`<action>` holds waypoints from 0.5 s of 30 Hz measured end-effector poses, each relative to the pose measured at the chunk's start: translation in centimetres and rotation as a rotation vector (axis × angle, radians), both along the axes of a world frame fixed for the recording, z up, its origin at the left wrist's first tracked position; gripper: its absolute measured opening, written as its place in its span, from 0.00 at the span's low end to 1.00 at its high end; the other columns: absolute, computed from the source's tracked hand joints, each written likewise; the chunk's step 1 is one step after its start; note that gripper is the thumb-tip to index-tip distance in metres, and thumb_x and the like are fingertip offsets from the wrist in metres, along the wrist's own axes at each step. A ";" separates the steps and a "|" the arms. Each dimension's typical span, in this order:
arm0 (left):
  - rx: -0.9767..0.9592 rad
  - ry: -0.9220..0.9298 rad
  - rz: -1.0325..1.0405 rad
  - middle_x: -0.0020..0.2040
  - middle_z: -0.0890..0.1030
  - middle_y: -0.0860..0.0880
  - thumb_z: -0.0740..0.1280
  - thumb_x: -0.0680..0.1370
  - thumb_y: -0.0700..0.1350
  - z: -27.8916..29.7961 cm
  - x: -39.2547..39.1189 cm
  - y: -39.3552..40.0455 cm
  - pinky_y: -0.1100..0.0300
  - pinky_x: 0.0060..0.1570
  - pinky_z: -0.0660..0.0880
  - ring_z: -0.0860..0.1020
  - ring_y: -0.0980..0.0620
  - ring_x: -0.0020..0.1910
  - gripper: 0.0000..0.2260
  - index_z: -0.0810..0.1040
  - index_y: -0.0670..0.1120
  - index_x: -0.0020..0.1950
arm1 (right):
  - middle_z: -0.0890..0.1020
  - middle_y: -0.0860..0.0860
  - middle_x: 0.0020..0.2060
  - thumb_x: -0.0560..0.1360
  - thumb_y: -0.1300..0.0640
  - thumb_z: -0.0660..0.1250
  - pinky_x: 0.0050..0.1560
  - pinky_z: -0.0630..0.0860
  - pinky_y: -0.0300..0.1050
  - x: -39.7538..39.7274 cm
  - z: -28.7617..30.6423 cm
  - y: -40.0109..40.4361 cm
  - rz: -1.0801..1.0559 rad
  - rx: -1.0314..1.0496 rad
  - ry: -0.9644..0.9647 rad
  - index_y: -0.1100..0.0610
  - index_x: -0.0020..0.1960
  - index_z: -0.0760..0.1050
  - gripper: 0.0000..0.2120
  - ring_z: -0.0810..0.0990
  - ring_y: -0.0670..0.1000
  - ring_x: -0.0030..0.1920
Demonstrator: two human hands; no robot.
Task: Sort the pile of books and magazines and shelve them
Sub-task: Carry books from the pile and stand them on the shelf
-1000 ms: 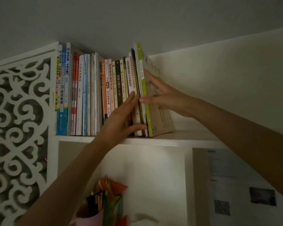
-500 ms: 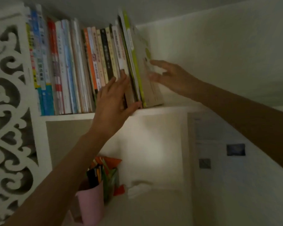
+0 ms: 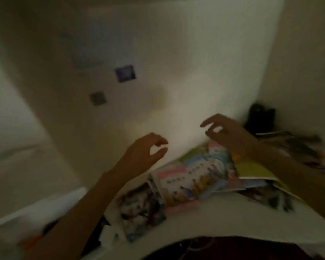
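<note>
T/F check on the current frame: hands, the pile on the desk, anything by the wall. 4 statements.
1. Both hands are empty. True: left hand and right hand hold nothing, fingers loosely curled.
2. The left hand's grip is on the pink-covered magazine. False: it hovers above, apart.
3. Several magazines lie overlapping on the white desk. True.
4. The yellow-green book stands upright. False: it lies flat in the pile.
</note>
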State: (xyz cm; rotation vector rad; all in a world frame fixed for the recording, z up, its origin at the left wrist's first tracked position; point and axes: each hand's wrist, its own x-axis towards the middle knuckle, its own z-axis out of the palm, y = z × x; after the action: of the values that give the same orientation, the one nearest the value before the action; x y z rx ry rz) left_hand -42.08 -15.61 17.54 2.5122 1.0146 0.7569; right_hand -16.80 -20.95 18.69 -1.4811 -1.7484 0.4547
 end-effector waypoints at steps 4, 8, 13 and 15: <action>-0.294 0.066 -0.072 0.54 0.78 0.48 0.66 0.76 0.48 -8.9 8.5 0.8 0.68 0.52 0.69 0.77 0.51 0.54 0.13 0.78 0.42 0.56 | 0.77 0.61 0.56 0.71 0.49 0.63 0.54 0.66 0.40 8.4 -9.7 -1.9 -0.190 -0.258 -0.110 0.64 0.57 0.76 0.22 0.75 0.56 0.56; -0.461 0.118 -0.088 0.55 0.78 0.47 0.64 0.75 0.50 -14.0 17.1 2.3 0.60 0.55 0.70 0.76 0.52 0.55 0.15 0.77 0.43 0.57 | 0.73 0.53 0.60 0.76 0.59 0.64 0.58 0.63 0.41 16.6 -15.3 -1.9 -0.182 -0.421 -0.168 0.62 0.59 0.75 0.13 0.71 0.51 0.61; -0.659 0.160 -0.016 0.56 0.77 0.43 0.63 0.78 0.45 -19.2 26.7 4.4 0.63 0.52 0.70 0.75 0.47 0.57 0.12 0.76 0.41 0.59 | 0.74 0.58 0.58 0.77 0.63 0.63 0.52 0.68 0.40 26.2 -20.7 -0.4 -0.221 -0.602 -0.137 0.60 0.58 0.75 0.10 0.75 0.57 0.58; -0.712 0.152 0.006 0.60 0.75 0.39 0.65 0.77 0.42 -21.0 30.1 5.0 0.67 0.51 0.72 0.73 0.42 0.61 0.15 0.72 0.38 0.63 | 0.73 0.60 0.60 0.78 0.63 0.62 0.55 0.71 0.46 29.5 -22.3 0.2 -0.236 -0.643 -0.118 0.61 0.60 0.74 0.12 0.74 0.60 0.58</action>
State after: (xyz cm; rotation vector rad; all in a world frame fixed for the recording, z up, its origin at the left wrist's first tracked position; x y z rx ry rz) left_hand -11.96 -10.64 -3.43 1.9569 1.0957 0.1472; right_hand 12.65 -20.78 -3.59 -2.1701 -1.5553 0.8728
